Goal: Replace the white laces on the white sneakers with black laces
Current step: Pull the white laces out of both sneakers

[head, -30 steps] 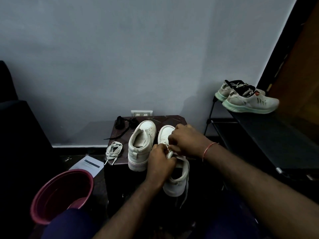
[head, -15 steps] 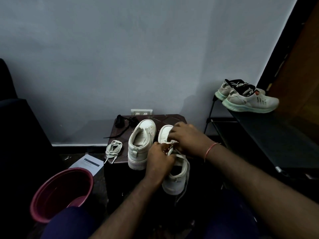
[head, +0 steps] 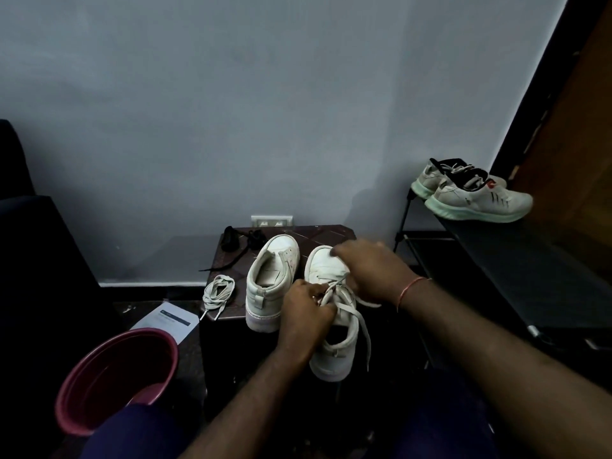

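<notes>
On the small dark table point(head: 334, 235) by the grey wall, the right sneaker point(head: 334, 329) overhangs the near edge. The left hand point(head: 304, 318) pinches its white lace point(head: 359, 321); the right hand point(head: 371, 270) curls over the eyelets, grip hidden. Soft, light cord — best drawn near each eyelet. Beside it the left sneaker point(head: 271, 283) stands bare; black laces point(head: 243, 241) wait behind, a removed lace point(head: 218, 291) coiled nearby.
</notes>
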The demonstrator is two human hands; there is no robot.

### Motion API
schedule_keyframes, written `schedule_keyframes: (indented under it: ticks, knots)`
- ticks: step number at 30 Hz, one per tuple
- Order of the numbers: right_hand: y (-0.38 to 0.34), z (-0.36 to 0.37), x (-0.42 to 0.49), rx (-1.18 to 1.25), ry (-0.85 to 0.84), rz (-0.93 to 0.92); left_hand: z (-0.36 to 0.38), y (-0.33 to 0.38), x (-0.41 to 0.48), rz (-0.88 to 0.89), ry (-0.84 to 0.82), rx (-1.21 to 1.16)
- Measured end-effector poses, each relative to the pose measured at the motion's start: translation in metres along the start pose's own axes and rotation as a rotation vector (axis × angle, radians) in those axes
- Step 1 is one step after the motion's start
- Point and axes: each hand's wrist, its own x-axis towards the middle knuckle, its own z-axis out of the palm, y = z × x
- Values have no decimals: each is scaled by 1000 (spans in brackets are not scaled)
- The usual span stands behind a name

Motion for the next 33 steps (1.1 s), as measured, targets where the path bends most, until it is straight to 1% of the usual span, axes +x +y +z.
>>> schedule_keyframes:
  ticks: [2, 3, 4, 6, 8, 9, 12, 14, 17, 20, 21, 22, 24, 25, 26, 27, 28, 29, 31, 32, 33]
  knots:
    - [-11, -2, 1, -83, -94, -164, 0, 2, 0, -7, 6, 15]
    - [-15, -3, 3, -139, -112, -200, 0, 3, 0, -17, 8, 10]
    - [-19, -5, 5, -179, -89, -218, 0, 2, -1, -22, 12, 3]
    - [-24, -8, 7, -223, -28, -215, -1, 3, -3, -11, 16, -3]
    - [-25, -11, 10, -212, -9, -188, -1, 2, -4, -1, 16, -11]
    - [-25, -12, 10, -174, -39, -170, -2, 3, -5, -1, 18, -16]
    - [-24, -14, 12, 53, -201, -103, -2, 2, -6, -14, 28, -37]
    - [-23, -13, 11, 128, -259, -65, -1, 0, -6, -14, 34, -54]
    - [-25, -12, 12, 159, -270, -38, 1, 0, -7, -11, 27, -51]
    - [-34, -14, 13, 52, -275, -62, 0, 0, -7, -51, 5, -56]
    - [-37, -14, 13, 3, -247, -78, 0, 0, -7, -62, 3, -65]
    - [-38, -16, 13, -34, -174, -91, 0, -1, -7, -60, 3, -66]
    - [-37, -23, 16, -46, 85, -64, -2, 0, -7, -44, 8, -53]
    - [-32, -25, 19, 0, 224, 3, -2, 1, -8, -30, 7, -44]
    - [-25, -26, 22, 79, 326, 100, -3, 1, -8, -17, 5, -38]
    - [-17, -26, 26, 167, 369, 209, -4, 1, -9, -6, 0, -30]
    - [-9, -25, 27, 196, 338, 282, -4, 2, -9, 7, -9, -25]
    - [-4, -21, 27, 160, 248, 296, -4, 2, -9, 12, -19, -19]
    - [0, -12, 25, 72, 9, 186, -5, 0, -8, 21, -25, -10]
    - [-2, -7, 22, 79, -80, 97, -4, 0, -7, 24, -27, -8]
    - [-7, -4, 18, 97, -133, 15, -4, 0, -7, 27, -29, -7]
